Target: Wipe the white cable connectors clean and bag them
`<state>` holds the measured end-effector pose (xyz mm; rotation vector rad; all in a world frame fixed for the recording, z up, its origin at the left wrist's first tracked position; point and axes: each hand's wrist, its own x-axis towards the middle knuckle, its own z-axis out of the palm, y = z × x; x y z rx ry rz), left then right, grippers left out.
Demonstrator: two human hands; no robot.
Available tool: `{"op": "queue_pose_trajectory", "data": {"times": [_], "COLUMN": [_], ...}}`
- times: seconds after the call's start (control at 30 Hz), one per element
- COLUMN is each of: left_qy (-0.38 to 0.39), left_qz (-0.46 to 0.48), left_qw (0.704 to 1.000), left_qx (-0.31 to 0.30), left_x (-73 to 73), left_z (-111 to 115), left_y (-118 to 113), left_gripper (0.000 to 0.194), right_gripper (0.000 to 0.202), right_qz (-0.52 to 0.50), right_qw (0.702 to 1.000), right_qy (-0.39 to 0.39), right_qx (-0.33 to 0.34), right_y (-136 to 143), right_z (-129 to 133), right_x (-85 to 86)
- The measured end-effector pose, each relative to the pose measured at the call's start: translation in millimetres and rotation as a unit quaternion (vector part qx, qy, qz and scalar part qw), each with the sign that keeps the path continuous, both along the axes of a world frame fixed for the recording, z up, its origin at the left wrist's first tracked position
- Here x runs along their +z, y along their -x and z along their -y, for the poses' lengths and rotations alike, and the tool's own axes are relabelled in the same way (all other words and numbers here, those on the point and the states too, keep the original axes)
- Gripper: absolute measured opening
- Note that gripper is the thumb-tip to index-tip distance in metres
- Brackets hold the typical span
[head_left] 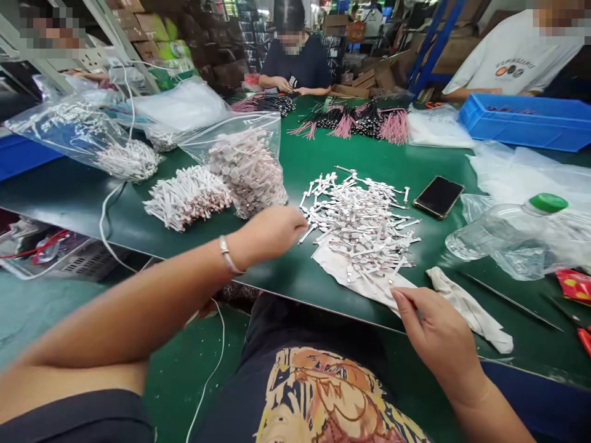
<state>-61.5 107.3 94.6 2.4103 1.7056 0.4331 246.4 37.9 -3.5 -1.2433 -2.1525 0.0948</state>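
A loose heap of short white cable pieces with small connector ends (pixel 369 215) lies on the green table, partly over a white cloth (pixel 337 261). My left hand (pixel 277 231), a bracelet on its wrist, is closed at the heap's left edge; whatever is in its fingers is hidden. At the heap's front edge, my right hand (pixel 436 323) has thumb and forefinger pinched together. A white piece (pixel 393 277) is at those fingertips, but I cannot tell whether it is gripped. Left of the heap lies a neater stack of similar white pieces (pixel 184 195).
Bags of white pieces (pixel 249 169) stand at the left. To the right lie a phone (pixel 438 197), a plastic bottle (pixel 503 227), a crumpled cloth (pixel 471 307), tweezers (pixel 512 301) and red-handled scissors (pixel 584 338). Pink-black wire bundles (pixel 355 120) and a blue tray (pixel 526 123) lie farther back, near co-workers.
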Motion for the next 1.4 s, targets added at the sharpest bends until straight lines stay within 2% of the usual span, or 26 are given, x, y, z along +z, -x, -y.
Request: {"op": "queue_pose_trajectory", "data": {"times": [0.07,0.1,0.17,0.23,0.37,0.47,0.53,0.57,0.6,0.63,0.7,0.73,0.77,0.83,0.97,1.1,1.2,1.27,1.4], "left_qy": [0.032,0.030,0.021,0.020,0.042,0.052,0.065,0.082,0.105,0.132,0.177,0.191,0.202,0.218,0.243,0.286,0.301,0.293,0.181], "left_qz": [-0.056,-0.063,-0.067,-0.063,-0.040,-0.007,0.065,0.146,0.254,0.375,0.572,0.624,0.656,0.684,0.707,0.721,0.730,0.731,0.714], "left_qw": [0.998,0.997,0.997,0.997,0.998,0.998,0.995,0.985,0.960,0.916,0.799,0.755,0.724,0.690,0.654,0.617,0.601,0.605,0.665], "left_qx": [0.011,0.018,0.039,0.047,0.034,0.028,0.036,0.042,0.048,0.053,0.059,0.064,0.073,0.092,0.114,0.129,0.124,0.121,0.123], "left_x": [-37.1,-50.6,-66.6,-71.0,-65.7,-61.2,-58.7,-57.6,-56.8,-56.3,-56.7,-57.6,-58.9,-62.2,-68.3,-71.8,-73.9,-75.8,-81.0], "left_z": [-9,-16,-28,-39,-46,-37,-23,-15,-6,4,23,31,38,47,54,57,60,63,72], "left_y": [-10,-14,-23,-30,-33,-26,-21,-21,-21,-22,-27,-30,-33,-37,-39,-37,-36,-37,-43], "left_gripper": [0.023,0.025,0.026,0.024,0.017,0.016,0.021,0.024,0.026,0.028,0.027,0.024,0.022,0.020,0.021,0.021,0.020,0.020,0.019], "right_gripper": [0.011,0.011,0.011,0.012,0.011,0.011,0.010,0.011,0.013,0.019,0.037,0.043,0.045,0.037,0.019,0.021,0.021,0.020,0.024], "right_qz": [-0.004,-0.006,-0.009,-0.017,-0.036,-0.059,-0.091,-0.110,-0.130,-0.151,-0.189,-0.204,-0.213,-0.208,-0.155,-0.134,-0.125,-0.108,-0.061], "right_qw": [1.000,1.000,1.000,1.000,0.999,0.996,0.992,0.990,0.986,0.982,0.971,0.965,0.962,0.965,0.981,0.985,0.986,0.987,0.984], "right_qy": [0.000,0.002,0.008,0.013,0.024,0.047,0.059,0.067,0.079,0.095,0.135,0.151,0.158,0.144,0.087,0.083,0.089,0.098,0.136], "right_qx": [0.001,0.004,0.011,0.019,0.028,0.045,0.060,0.063,0.063,0.061,0.057,0.057,0.060,0.066,0.071,0.064,0.065,0.067,0.102], "right_y": [1,3,5,7,12,19,28,34,41,48,61,67,72,79,83,82,82,84,96], "right_z": [2,4,6,8,10,8,5,3,1,-1,-5,-6,-7,-8,-8,-8,-8,-6,3], "right_x": [-2.4,-3.2,-4.1,-4.3,-2.0,2.8,6.9,8.7,10.4,11.7,13.3,13.7,13.9,14.1,14.8,15.4,15.8,16.7,19.4]}}
